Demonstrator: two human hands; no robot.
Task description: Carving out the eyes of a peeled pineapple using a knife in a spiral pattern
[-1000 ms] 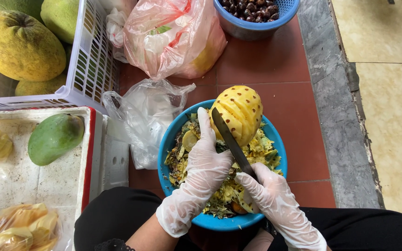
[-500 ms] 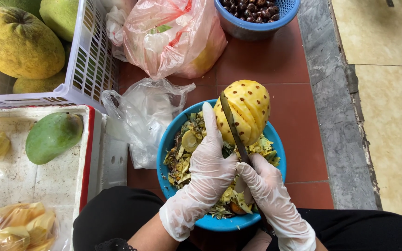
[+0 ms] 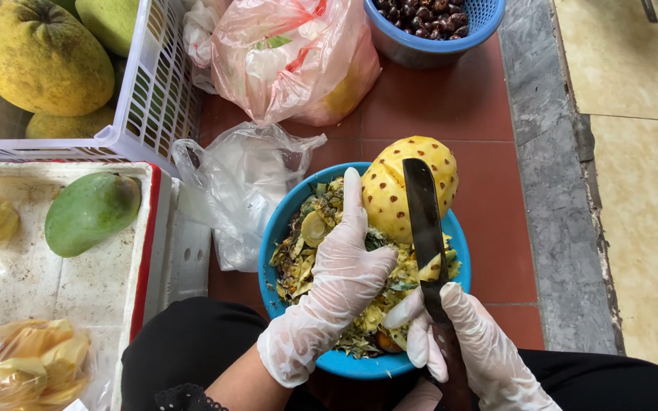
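A peeled yellow pineapple (image 3: 413, 183) dotted with brown eyes is steadied over a round blue plastic basin (image 3: 287, 221) by the gloved left hand (image 3: 344, 262), its fingers closed on the fruit's lower side. A long dark-bladed knife (image 3: 424, 228) is gripped firmly by the gloved right hand (image 3: 458, 335), the blade laid along the fruit. The skin is judged removed; the eyes are left.
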